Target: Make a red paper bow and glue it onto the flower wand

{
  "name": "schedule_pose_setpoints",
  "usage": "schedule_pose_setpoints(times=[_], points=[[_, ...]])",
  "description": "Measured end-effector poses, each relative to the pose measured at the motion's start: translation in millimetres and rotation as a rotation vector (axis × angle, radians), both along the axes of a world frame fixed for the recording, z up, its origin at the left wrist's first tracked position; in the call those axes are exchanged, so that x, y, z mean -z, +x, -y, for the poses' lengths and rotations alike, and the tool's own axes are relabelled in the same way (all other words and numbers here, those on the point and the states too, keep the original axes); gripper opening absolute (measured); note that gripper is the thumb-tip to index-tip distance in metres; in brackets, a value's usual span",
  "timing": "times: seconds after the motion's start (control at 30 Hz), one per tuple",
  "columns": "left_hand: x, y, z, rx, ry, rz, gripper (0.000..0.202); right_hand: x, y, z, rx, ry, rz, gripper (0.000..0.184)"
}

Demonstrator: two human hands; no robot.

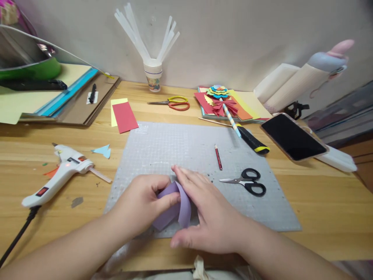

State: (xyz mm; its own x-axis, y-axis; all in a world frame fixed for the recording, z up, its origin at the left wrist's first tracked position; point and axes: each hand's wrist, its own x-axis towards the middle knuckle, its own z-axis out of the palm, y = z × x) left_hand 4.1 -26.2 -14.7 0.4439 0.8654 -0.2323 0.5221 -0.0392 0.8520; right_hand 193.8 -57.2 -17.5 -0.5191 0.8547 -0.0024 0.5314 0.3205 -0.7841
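Note:
A piece of purple paper (166,217) is bent over into a curve above the front of the grey cutting mat (163,147). My left hand (148,200) grips it, the thumb lying inside the fold and the fingers behind. Against the outer right side of the curve rests my right hand (204,210), its fingers stretched out and its thumb held apart below. Black-handled scissors (246,181) lie on the mat to the right of my right hand, and a short red pencil (218,157) is beyond it.
A white glue gun (65,167) lies at left, near a light-blue paper scrap (102,151). Behind the mat are red paper (125,117), yellow-and-red scissors (171,102) and a paper cup (153,76) of white sticks. A paper flower (218,93), a utility knife (252,140) and a phone (294,136) are at right.

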Motion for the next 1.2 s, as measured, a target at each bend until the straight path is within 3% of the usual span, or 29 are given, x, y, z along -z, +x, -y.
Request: schedule_pose_setpoints(times=[0.1, 0.2, 0.27, 0.33, 0.4, 0.47, 0.53, 0.63, 0.87, 1.2], points=[[-1.7, -3.3, -5.9, 0.034, -0.048, -0.140, 0.037, -4.4, 0.6, -1.3, 0.140, -0.050, -0.223, 0.054], [-6.6, -9.2, -14.3, 0.122, -0.127, -0.253, 0.035, -4.9, 4.7, -11.2, 0.371, -0.350, -0.398, 0.026], [-7.5, -12.5, -18.5, 0.132, 0.051, -0.374, 0.025, -1.4, 7.2, -19.9, 0.450, -0.532, -0.409, 0.027], [-4.7, -13.5, -19.7, 0.099, 0.373, -0.508, 0.017, 4.6, 8.7, -27.0, 0.487, -0.604, -0.346, 0.030], [1.2, -11.7, -17.8, 0.091, 0.637, -0.595, 0.019, 11.3, 9.9, -31.0, 0.515, -0.547, -0.232, 0.024], [7.7, -7.7, -14.3, 0.165, 0.711, -0.620, 0.023, 16.9, 11.6, -32.5, 0.530, -0.399, -0.115, 0.019], [12.8, -3.1, -10.8, 0.267, 0.654, -0.606, 0.030, 20.3, 13.9, -32.9, 0.529, -0.248, -0.012, 0.017], [16.8, 1.8, -7.4, 0.317, 0.606, -0.612, 0.037, 20.6, 16.8, -34.1, 0.538, -0.156, 0.130, 0.015], [19.9, 3.7, -5.9, 0.349, 0.636, -0.684, 0.042, 11.2, 12.1, -35.4, 0.534, -0.121, 0.344, 0.014], [15.2, 7.7, -10.4, 0.377, 0.603, -0.717, 0.047, 14.0, 11.3, -35.7, 0.525, -0.099, 0.298, 0.014]])
